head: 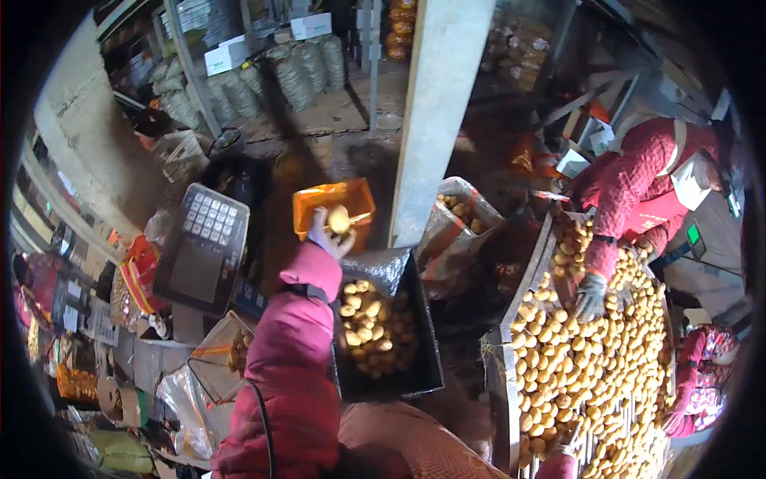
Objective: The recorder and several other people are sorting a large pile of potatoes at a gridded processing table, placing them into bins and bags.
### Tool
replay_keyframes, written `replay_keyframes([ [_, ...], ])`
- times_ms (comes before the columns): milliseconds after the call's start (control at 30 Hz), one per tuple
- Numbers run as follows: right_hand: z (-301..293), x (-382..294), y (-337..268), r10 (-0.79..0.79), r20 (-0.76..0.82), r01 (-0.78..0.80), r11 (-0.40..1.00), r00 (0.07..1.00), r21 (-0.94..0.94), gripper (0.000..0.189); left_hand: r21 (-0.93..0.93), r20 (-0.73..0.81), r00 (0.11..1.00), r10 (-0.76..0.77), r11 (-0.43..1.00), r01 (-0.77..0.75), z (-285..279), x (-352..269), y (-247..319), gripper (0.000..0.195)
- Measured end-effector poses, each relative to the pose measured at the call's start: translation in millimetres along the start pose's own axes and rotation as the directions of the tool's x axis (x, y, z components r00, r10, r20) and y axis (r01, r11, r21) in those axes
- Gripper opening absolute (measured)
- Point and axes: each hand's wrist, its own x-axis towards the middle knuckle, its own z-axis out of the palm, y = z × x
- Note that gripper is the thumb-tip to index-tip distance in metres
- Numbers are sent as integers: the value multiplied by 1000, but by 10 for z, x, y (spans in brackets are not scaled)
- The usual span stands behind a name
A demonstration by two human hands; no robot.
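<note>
My left hand [333,236], in a pale glove, reaches forward with its fingers spread around a potato [339,220]. Below that hand is an orange-lined crate [299,206]. Under my left forearm stands a black-lined crate [428,335] partly filled with potatoes [365,323]. My right hand [568,444] is at the near end of a slatted sorting table [508,383]. Its fingers are among the many potatoes [574,371] spread there; whether they grip one is unclear.
A digital scale [203,248] stands to the left of my arm. Beyond the black crate is an open sack of potatoes [461,221], next to a pale post [440,114]. One co-worker [634,179] leans over the table's far end; another person [700,380] is at its right side.
</note>
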Motion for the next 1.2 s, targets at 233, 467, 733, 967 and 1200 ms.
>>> replay_keyframes([
  [233,-5,-269,153,28,11,-28,999,1000,34,50,115,148,987,-65,992,48,-287,179,-172,54],
  [467,92,-696,243,-44,-6,44,988,999,146,50,625,318,817,-481,754,200,291,-733,-1610,62],
  [733,-189,-1486,801,296,-101,-85,554,950,828,35,815,579,263,-772,534,-226,1304,-2421,-2920,48],
  [967,-223,-2047,933,477,30,-368,634,878,680,40,-116,408,-327,-853,307,-945,1519,-3437,-3946,74],
  [1200,-364,-1907,882,452,227,-440,448,863,778,43,-496,207,-336,-919,198,-846,1843,-3645,-4350,90],
])
